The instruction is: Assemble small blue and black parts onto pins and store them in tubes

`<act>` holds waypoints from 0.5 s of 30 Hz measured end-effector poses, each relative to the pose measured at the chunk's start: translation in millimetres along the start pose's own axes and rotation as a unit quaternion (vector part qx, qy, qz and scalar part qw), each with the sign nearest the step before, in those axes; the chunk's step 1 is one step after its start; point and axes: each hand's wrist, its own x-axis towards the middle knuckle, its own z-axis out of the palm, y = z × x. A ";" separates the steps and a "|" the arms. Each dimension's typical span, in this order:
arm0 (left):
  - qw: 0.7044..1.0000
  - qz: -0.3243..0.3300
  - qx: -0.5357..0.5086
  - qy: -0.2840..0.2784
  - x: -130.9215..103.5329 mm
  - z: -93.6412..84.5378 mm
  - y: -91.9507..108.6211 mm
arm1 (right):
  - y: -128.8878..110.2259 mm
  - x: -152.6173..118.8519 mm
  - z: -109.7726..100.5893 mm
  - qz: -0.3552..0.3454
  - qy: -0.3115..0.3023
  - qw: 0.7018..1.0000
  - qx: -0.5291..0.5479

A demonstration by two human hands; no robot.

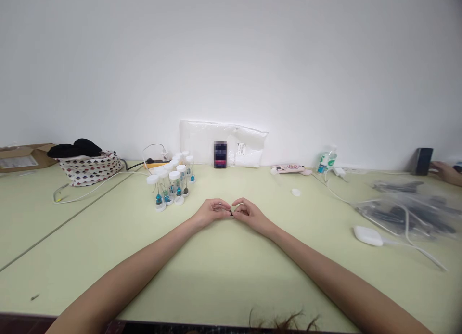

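Near the middle of the pale green table (231, 276), my left hand (212, 212) and my right hand (250, 214) meet at their fingertips. Between them is a small dark piece (231, 213), pinched by the thumbs and fingers of both hands; its shape is too small to make out. To the left of my left hand stands a group of clear jars (175, 182) with white lids, holding blue, green and dark items. Behind my hands a phone (220, 155) leans upright against a white plastic package (202, 139).
At left are a patterned fabric basket (90, 168) and a cardboard box (27, 157). A white disc (296, 192), a pink case (288, 169) and a bottle (332, 157) lie right of centre. Further right are bagged dark items (411, 213), a white adapter (368, 236) and another person's hand (446, 173).
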 end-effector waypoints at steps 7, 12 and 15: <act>1.000 0.003 -0.005 -0.014 0.4 -0.6 -0.7 | -1.1 -0.5 -0.4 0.012 -0.014 1.000 0.017; 1.000 0.003 -0.002 -0.012 0.7 -0.7 -0.7 | -1.6 -0.2 -0.9 0.013 -0.021 1.000 0.013; 1.000 0.004 -0.005 -0.016 0.4 -0.7 -0.6 | -1.0 0.0 -1.0 0.014 -0.020 1.000 0.012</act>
